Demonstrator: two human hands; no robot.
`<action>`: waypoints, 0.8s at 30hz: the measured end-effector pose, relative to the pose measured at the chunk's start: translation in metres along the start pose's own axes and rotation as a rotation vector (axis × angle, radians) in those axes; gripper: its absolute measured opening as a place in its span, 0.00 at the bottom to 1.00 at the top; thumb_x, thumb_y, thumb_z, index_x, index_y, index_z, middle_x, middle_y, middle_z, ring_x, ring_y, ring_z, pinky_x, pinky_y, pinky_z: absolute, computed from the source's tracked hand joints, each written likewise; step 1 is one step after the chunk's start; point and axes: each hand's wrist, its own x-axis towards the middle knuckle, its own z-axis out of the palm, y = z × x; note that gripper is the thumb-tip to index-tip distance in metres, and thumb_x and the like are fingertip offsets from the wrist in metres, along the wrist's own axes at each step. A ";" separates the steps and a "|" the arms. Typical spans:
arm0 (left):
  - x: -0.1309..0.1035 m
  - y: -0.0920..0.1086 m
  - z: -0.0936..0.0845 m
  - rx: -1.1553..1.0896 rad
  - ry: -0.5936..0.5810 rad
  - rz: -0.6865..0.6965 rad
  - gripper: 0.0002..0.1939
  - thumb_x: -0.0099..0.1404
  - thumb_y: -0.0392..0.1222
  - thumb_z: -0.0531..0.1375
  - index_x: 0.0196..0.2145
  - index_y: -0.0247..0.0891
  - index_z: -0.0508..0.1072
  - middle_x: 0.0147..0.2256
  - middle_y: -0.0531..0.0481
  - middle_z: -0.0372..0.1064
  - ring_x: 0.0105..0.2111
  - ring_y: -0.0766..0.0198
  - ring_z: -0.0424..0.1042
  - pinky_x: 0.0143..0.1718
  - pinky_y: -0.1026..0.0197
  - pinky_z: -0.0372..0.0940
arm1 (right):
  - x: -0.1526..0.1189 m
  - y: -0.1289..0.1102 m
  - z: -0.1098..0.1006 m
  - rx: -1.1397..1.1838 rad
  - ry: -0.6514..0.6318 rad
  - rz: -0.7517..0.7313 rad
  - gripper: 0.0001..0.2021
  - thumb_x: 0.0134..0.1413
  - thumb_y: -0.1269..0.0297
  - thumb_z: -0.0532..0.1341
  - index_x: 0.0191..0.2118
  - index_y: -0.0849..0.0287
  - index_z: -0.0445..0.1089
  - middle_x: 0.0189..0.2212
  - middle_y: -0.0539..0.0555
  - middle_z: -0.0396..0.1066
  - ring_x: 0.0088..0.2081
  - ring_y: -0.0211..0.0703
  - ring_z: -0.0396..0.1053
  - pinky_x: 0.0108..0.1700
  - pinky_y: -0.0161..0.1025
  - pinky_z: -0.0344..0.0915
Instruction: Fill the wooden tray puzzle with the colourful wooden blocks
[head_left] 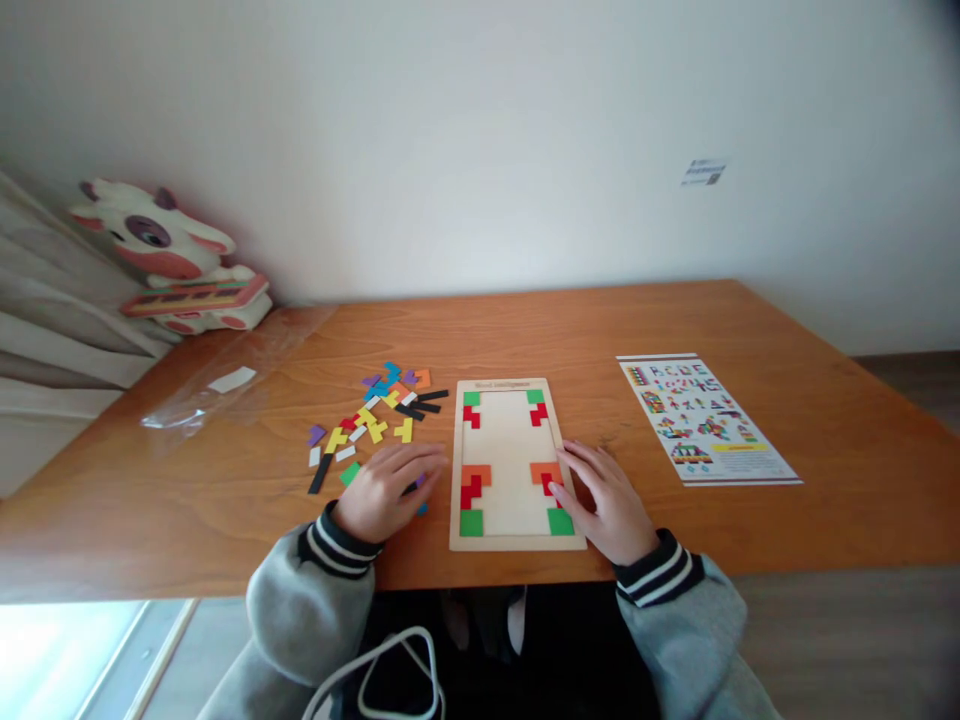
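Note:
A pale wooden puzzle board [514, 460] lies flat in front of me, with green, red and orange pieces at its corners and lower sides. My right hand [611, 505] rests over its right edge, fingers apart, thumb by a red piece [546, 484]. Left of the board is my left hand [390, 490], low over loose pieces, thumb and fingers parted. Purple and dark pieces show in that gap, and a bit of blue peeks out below the hand. Scattered beyond it are several loose pieces, among them a yellow one [376, 433] and a black strip [320, 474].
A printed pattern sheet [709, 420] lies on the wooden table [832, 480] at the right. Clear plastic packaging [259, 375] is at the left, in front of a cow figure [176, 260]. A white cable [390, 650] hangs below the table's front edge.

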 end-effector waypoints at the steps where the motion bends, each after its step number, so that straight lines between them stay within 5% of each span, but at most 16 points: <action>1: -0.013 -0.005 -0.010 0.020 0.002 -0.021 0.11 0.68 0.36 0.58 0.47 0.42 0.75 0.46 0.47 0.76 0.45 0.60 0.76 0.48 0.56 0.72 | -0.001 0.001 0.001 0.003 0.008 -0.001 0.22 0.64 0.55 0.57 0.60 0.56 0.64 0.58 0.61 0.68 0.59 0.54 0.66 0.62 0.58 0.61; 6: -0.077 -0.021 -0.043 0.128 -0.056 -0.128 0.18 0.65 0.50 0.64 0.50 0.41 0.73 0.44 0.46 0.77 0.45 0.57 0.77 0.47 0.56 0.73 | -0.004 0.004 0.004 0.008 0.020 0.002 0.25 0.64 0.54 0.57 0.63 0.55 0.60 0.58 0.60 0.68 0.59 0.55 0.66 0.62 0.59 0.60; 11: -0.112 -0.025 -0.052 0.163 -0.083 -0.216 0.22 0.64 0.54 0.63 0.51 0.41 0.74 0.46 0.45 0.77 0.45 0.55 0.77 0.48 0.54 0.73 | -0.004 0.006 0.005 0.015 0.012 -0.005 0.25 0.65 0.52 0.55 0.63 0.55 0.59 0.59 0.61 0.67 0.59 0.55 0.66 0.61 0.60 0.60; 24: -0.108 -0.025 -0.045 0.214 0.018 -0.353 0.17 0.68 0.52 0.59 0.49 0.41 0.74 0.43 0.48 0.78 0.40 0.60 0.79 0.45 0.58 0.75 | -0.006 0.008 0.007 0.016 0.022 -0.006 0.26 0.64 0.51 0.54 0.64 0.55 0.59 0.59 0.61 0.67 0.58 0.57 0.67 0.61 0.60 0.61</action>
